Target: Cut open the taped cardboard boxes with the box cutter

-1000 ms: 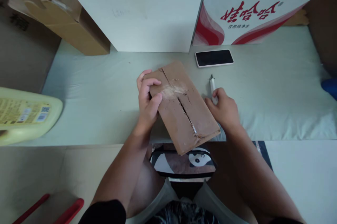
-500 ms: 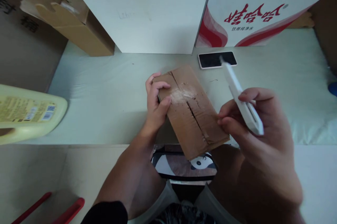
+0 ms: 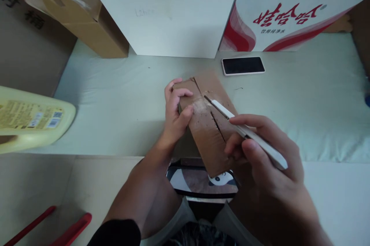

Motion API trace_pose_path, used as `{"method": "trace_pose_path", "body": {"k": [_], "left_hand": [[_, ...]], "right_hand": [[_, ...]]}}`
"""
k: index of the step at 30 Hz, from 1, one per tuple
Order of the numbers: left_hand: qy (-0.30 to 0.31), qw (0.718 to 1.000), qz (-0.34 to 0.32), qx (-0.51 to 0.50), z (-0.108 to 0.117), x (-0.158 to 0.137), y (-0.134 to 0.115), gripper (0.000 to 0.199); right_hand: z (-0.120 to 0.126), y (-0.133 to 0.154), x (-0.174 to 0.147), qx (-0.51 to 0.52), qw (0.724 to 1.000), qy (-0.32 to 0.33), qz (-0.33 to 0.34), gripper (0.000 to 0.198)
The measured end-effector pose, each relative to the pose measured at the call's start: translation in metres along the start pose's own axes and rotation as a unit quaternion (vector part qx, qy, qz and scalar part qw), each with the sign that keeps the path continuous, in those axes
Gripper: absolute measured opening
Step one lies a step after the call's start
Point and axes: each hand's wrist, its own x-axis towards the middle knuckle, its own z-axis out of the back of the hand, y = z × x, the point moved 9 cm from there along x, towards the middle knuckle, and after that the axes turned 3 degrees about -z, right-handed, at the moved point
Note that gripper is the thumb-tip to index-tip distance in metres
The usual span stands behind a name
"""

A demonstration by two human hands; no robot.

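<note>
A small brown cardboard box (image 3: 202, 134) is tilted at the near edge of the pale green surface, with a dark slit and a scuffed whitish patch along its middle seam. My left hand (image 3: 177, 111) grips its upper left corner, thumb on the top face. In my right hand (image 3: 266, 149) is a white utility knife (image 3: 239, 124), held like a pen. Its dark blade points up and left over the seam, close to the scuffed patch; whether the tip touches the cardboard I cannot tell. Fingers of my right hand rest by the box's right side.
A phone (image 3: 243, 65) lies beyond the box. Behind stand a white box (image 3: 173, 18), a red-and-white carton (image 3: 286, 18) and an open brown carton (image 3: 95, 30). A yellow jug (image 3: 34, 118) is at the left. Red bars (image 3: 71, 230) show at lower left.
My right hand has moved left and swung the knife down, from above the phone to over the box's seam. My left hand keeps its grip on the box.
</note>
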Motion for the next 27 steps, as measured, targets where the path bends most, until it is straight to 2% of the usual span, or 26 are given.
{"method": "trace_pose_path", "body": {"k": [3,6,10,16,22,27], "left_hand": [[-0.006,1.000,-0.001,0.001,-0.001,-0.001,-0.001,0.046],[-0.009,1.000,0.004,0.007,-0.001,-0.001,-0.002,0.047],[-0.010,1.000,0.004,0.001,-0.001,-0.001,-0.003,0.047],[-0.007,1.000,-0.003,-0.009,-0.001,0.000,-0.003,0.046],[-0.007,1.000,-0.003,0.000,-0.001,0.000,-0.003,0.048],[0.001,1.000,0.003,0.003,-0.002,-0.001,-0.002,0.048]], "right_hand": [[-0.001,-0.007,0.004,-0.004,0.999,0.045,0.015,0.030],[-0.003,-0.009,0.005,-0.028,0.998,0.051,0.014,0.033],[-0.001,0.000,0.006,-0.090,0.994,0.005,0.055,0.033],[0.001,0.001,0.008,-0.070,0.995,-0.026,0.067,0.029],[0.002,0.002,0.007,-0.054,0.997,-0.048,0.013,0.027],[-0.001,0.004,0.009,-0.051,0.998,-0.037,0.024,0.027]]}}
